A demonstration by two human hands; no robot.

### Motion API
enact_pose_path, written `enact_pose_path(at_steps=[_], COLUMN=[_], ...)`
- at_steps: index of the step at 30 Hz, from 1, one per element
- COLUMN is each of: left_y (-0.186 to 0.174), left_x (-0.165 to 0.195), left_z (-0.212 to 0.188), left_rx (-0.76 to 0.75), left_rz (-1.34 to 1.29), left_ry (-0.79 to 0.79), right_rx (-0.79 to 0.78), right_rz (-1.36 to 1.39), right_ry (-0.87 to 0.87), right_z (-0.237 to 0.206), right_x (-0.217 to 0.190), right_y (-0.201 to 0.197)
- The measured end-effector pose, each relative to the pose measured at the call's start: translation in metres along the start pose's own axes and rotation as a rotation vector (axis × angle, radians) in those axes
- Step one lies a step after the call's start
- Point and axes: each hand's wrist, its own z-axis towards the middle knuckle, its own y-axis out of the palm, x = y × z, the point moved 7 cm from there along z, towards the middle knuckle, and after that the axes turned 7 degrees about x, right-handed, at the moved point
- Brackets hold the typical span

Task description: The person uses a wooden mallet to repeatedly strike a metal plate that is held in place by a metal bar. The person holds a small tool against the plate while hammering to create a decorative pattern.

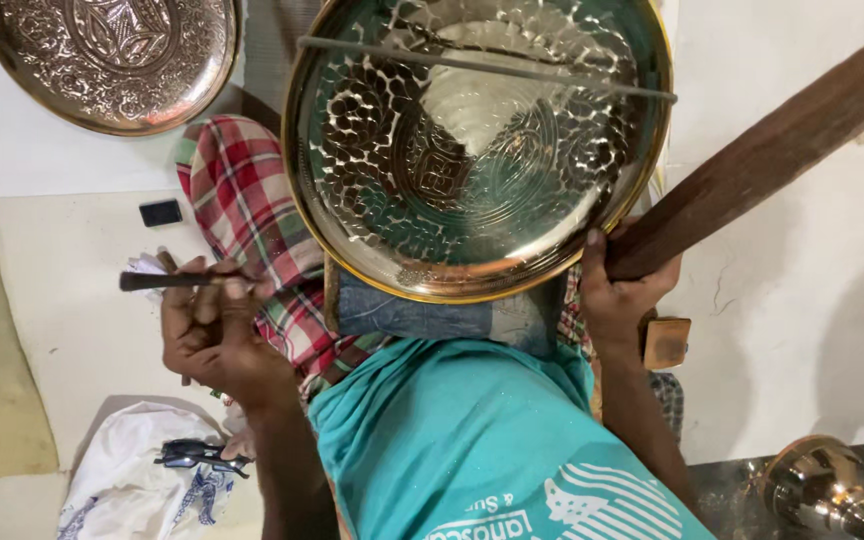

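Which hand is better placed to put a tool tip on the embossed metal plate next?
Probably the left hand: it holds a thin dark tool beside the embossed plate. The right hand grips a thick wooden bar.

I'm seeing my left hand [214, 330] curling its fingers [235, 292] shut around a thin dark tool [167, 281], forearm angling back toward my body. My right hand [620, 290] is gripping the end of a wooden bar [762, 160], thumb pressing on top, wrist bending upward.

Plate [472, 150] and beam [762, 155] crowding hands
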Motion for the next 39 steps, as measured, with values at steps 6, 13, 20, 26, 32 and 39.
enact_pose_path(at_steps=[6,13,20,26,32,39], left_y=[0.122,0.187,0.191,0.195,0.203,0.197], left_x=[0.011,-0.019,-0.046,-0.046,-0.04,-0.041], left_z=[-0.048,-0.081,-0.094,-0.1,-0.108,-0.116], left_rx=[-0.644,-1.058,-1.052,-1.131,-1.079,-0.968], left_rz=[0.011,0.166,0.414,0.526,0.44,0.47], left_ry=[-0.045,-0.276,-0.102,0.057,-0.064,-0.043], right_rx=[0.097,0.077,-0.129,-0.447,-0.679,-0.826], right_rz=[-0.109,-0.169,-0.073,-0.299,-0.335,-0.299], right_ry=[0.066,0.087,0.171,-0.046,0.154,0.225], right_z=[-0.02,-0.013,-0.003,0.02,0.032,0.071], right_x=[-0.006,0.007,0.032,0.03,0.053,0.02], right_y=[0.005,0.008,-0.017,-0.043,-0.041,-0.027])
